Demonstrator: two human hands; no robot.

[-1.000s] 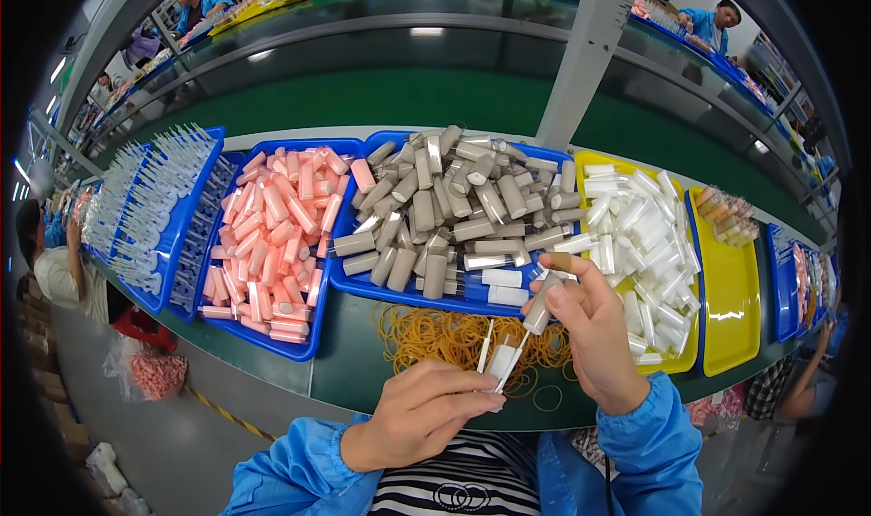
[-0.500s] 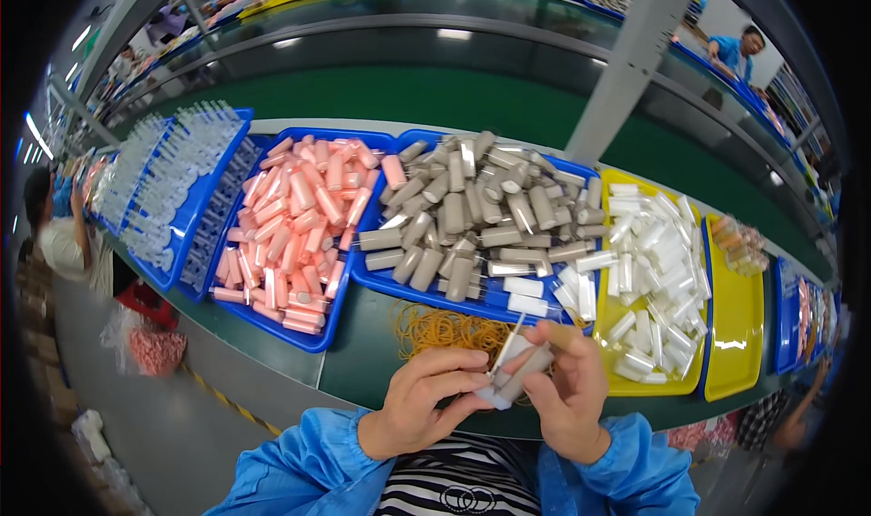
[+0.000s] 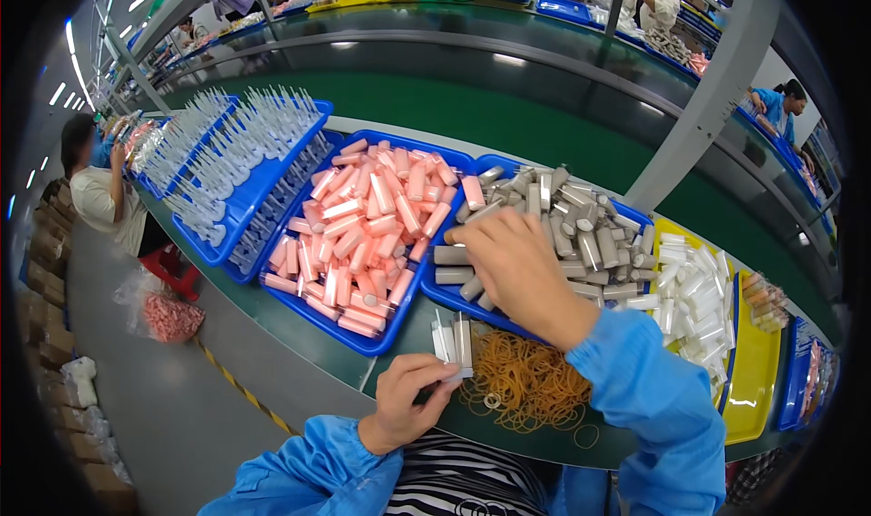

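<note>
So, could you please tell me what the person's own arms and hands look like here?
The left hand and right hand are ungloved. Both arms wear loose, wrinkled, bright blue jacket sleeves reaching the wrists, with no markings that I can see.

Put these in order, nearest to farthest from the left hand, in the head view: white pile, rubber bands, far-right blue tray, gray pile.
From the left hand:
1. Rubber bands: just to its right.
2. Gray pile: ahead and to the right.
3. White pile: farther right.
4. Far-right blue tray: well past the white pile.
</note>
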